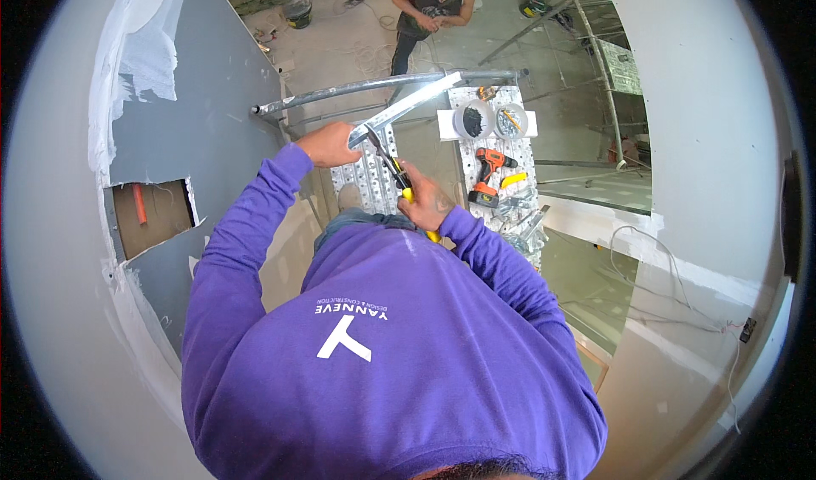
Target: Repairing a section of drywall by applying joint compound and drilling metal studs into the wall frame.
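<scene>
My left hand [329, 144] is closed around the near end of a shiny metal profile [416, 102], which slants away up to the right. In my right hand [425, 201] are tin snips [392, 167] with yellow and black handles. Their jaws are at the profile's near end, close to my left fingers; whether they bite into the metal I cannot tell. To the right of my right hand, an orange and black cordless drill [489, 167] lies on a perforated metal scaffold plank [470, 153], with a yellow-handled tool [513, 179] beside it.
Two white tubs, one holding dark screws [473, 123] and the other mixed small pieces [509, 123], stand on the plank. A scaffold tube [340, 89] crosses ahead. The left wall has a cut-out [170, 221] with an orange pipe. Another person [432, 8] stands on the floor below; cables [671, 267] hang at right.
</scene>
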